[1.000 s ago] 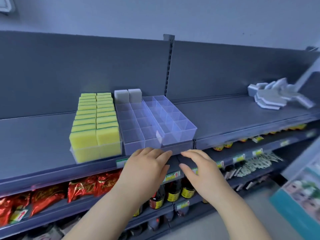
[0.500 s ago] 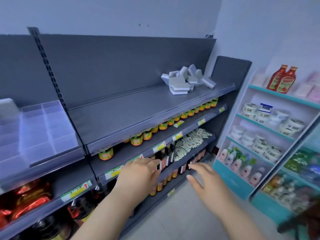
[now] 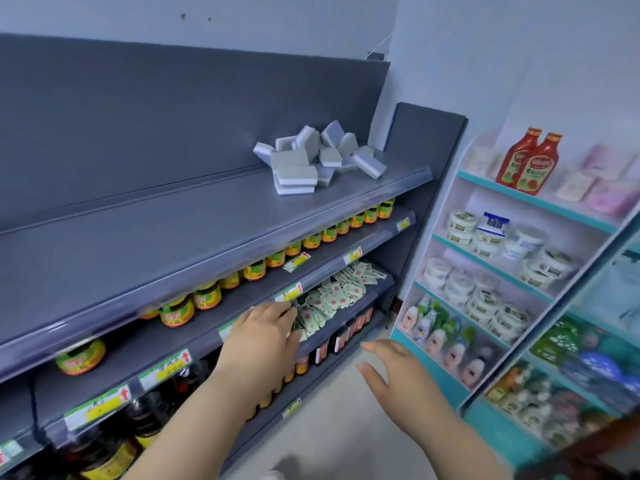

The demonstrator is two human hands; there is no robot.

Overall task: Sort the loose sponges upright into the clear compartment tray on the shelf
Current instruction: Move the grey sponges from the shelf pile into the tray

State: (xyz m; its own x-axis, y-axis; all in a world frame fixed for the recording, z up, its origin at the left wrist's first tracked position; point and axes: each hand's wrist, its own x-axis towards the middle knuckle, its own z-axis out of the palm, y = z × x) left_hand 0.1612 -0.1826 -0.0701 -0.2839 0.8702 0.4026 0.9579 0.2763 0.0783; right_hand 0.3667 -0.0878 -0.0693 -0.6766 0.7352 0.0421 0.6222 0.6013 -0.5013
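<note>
Toward the right end of the top shelf (image 3: 166,233), near its back edge, the loose sponges (image 3: 313,157) lie in a jumbled heap. The view has swung right since a second ago, and the clear compartment tray has slipped out of frame past the left edge. This suggests the person is going to fetch the next sponge. The left grip (image 3: 265,336) and right grip (image 3: 398,379) are released and empty, low before the lower shelves (image 3: 194,341), well apart from the heap. The heap's overlapping sponges defy counting, and the side shelving (image 3: 519,306) is blurred.
</note>
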